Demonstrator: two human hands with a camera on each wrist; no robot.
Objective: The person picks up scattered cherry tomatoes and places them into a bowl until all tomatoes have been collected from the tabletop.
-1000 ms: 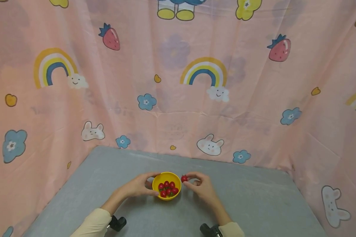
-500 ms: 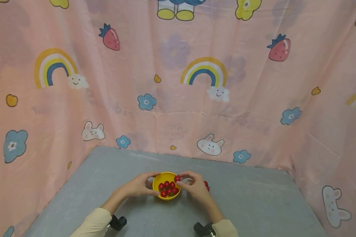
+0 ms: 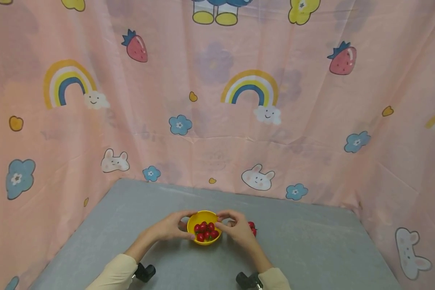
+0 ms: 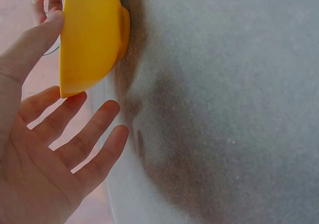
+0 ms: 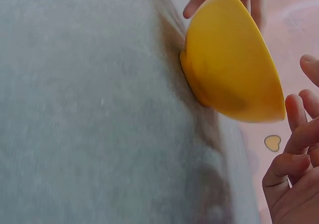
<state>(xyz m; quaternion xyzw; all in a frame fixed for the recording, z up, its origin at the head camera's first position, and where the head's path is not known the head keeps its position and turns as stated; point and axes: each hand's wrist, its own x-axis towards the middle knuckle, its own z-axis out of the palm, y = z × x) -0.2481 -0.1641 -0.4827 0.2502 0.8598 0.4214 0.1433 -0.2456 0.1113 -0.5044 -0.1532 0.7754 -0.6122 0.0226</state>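
Observation:
In the head view, a yellow bowl [image 3: 204, 215] stands on the grey table with several red cherry tomatoes [image 3: 204, 226] inside. My left hand [image 3: 170, 226] holds its left side. In the left wrist view, the thumb lies at the rim of the bowl [image 4: 92, 40] and fingertips touch the side, the other fingers spread. At the right rim is my right hand [image 3: 237, 227]; in the right wrist view its thumb and fingers are apart, with no tomato seen between them. The bowl wall hides the contents in both wrist views.
More red cherry tomatoes [image 3: 252, 227] lie on the table just right of my right hand, partly hidden by it. A pink patterned curtain [image 3: 217, 153] hangs behind the grey table [image 3: 311, 249] and along its sides.
My right hand moved left to the bowl's rim with a cherry tomato, which no longer shows at its fingertips. Tomatoes behind that hand came into sight. The left hand kept its hold.

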